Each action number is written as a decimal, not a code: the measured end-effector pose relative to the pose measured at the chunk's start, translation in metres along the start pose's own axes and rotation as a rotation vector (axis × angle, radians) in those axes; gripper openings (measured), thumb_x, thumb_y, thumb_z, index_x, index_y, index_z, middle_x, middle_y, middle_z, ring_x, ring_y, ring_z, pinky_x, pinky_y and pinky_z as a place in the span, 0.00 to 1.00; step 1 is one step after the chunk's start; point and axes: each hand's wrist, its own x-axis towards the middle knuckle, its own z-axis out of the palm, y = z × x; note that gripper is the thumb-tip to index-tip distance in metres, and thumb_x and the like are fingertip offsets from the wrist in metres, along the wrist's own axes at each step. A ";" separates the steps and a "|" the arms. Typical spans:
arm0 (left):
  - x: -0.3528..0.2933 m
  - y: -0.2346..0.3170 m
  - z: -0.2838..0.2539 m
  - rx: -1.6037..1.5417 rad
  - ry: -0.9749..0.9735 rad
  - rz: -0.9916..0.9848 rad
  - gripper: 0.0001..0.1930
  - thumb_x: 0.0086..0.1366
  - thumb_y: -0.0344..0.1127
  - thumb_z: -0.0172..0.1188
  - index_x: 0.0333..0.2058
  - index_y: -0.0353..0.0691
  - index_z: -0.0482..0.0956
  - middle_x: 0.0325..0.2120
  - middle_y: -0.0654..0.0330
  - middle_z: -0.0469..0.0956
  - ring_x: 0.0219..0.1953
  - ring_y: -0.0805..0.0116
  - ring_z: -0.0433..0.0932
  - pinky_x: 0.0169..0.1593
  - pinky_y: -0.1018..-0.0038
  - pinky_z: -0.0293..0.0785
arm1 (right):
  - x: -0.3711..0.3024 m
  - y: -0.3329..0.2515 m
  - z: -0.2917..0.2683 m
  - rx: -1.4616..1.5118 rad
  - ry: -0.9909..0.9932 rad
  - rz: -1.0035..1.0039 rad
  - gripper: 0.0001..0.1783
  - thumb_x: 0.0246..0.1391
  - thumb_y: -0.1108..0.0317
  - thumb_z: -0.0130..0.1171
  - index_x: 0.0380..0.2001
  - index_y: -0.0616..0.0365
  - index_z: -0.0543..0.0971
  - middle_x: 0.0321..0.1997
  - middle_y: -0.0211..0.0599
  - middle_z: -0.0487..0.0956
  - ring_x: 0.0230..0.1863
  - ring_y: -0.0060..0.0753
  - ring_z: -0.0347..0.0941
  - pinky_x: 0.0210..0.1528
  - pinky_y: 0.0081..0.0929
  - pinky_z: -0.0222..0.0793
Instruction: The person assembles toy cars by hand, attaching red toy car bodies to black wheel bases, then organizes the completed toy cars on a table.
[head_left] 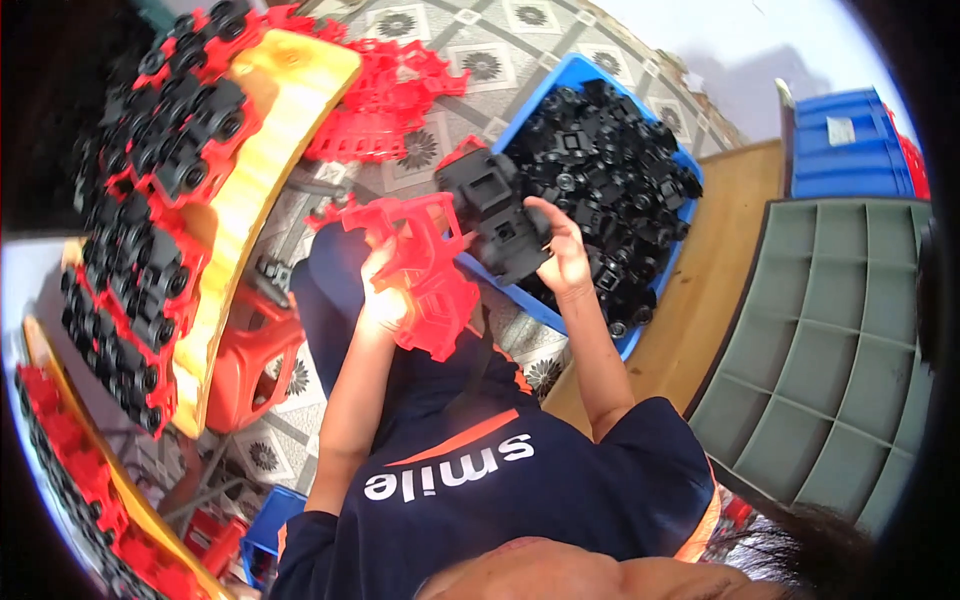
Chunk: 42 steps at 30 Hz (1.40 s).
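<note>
In front of my lap, my left hand (379,290) grips a red plastic toy car body (432,262), a hollow frame with openings. Just right of it, my right hand (567,255) holds a black toy car chassis (490,205) by its right side, the thumb hidden in part and the index finger stretched along it. The chassis's far left end lies close to the red body; whether they touch I cannot tell. Beyond my right hand stands a blue crate (540,95) heaped with black chassis parts (605,170), several with wheels.
At the left, a yellow board (300,95) bears rows of red bodies with black chassis (185,145). Loose red bodies (385,110) lie on the tiled floor. A red stool (245,365) sits below the board. At the right are a wooden bench (705,250) and a grey ribbed panel (815,345).
</note>
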 end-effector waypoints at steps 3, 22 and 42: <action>-0.034 0.025 -0.011 -0.173 0.110 0.104 0.27 0.67 0.50 0.52 0.57 0.37 0.69 0.52 0.52 0.75 0.50 0.53 0.78 0.50 0.55 0.78 | 0.008 0.025 0.036 -0.175 -0.043 0.206 0.34 0.44 0.74 0.57 0.59 0.69 0.70 0.62 0.47 0.71 0.64 0.36 0.65 0.67 0.37 0.58; -0.147 0.032 -0.082 -0.175 0.059 0.366 0.35 0.64 0.65 0.48 0.62 0.50 0.66 0.56 0.45 0.71 0.45 0.38 0.78 0.48 0.43 0.76 | -0.003 0.087 0.174 -1.701 -0.759 -0.546 0.30 0.49 0.57 0.66 0.55 0.53 0.74 0.53 0.41 0.74 0.46 0.44 0.70 0.49 0.36 0.68; -0.150 0.040 -0.072 0.007 0.156 0.501 0.33 0.64 0.61 0.51 0.62 0.47 0.66 0.53 0.54 0.75 0.43 0.56 0.79 0.36 0.58 0.79 | 0.022 0.107 0.150 -1.387 -0.470 -0.389 0.14 0.48 0.77 0.64 0.41 0.59 0.81 0.37 0.39 0.78 0.41 0.39 0.77 0.42 0.29 0.73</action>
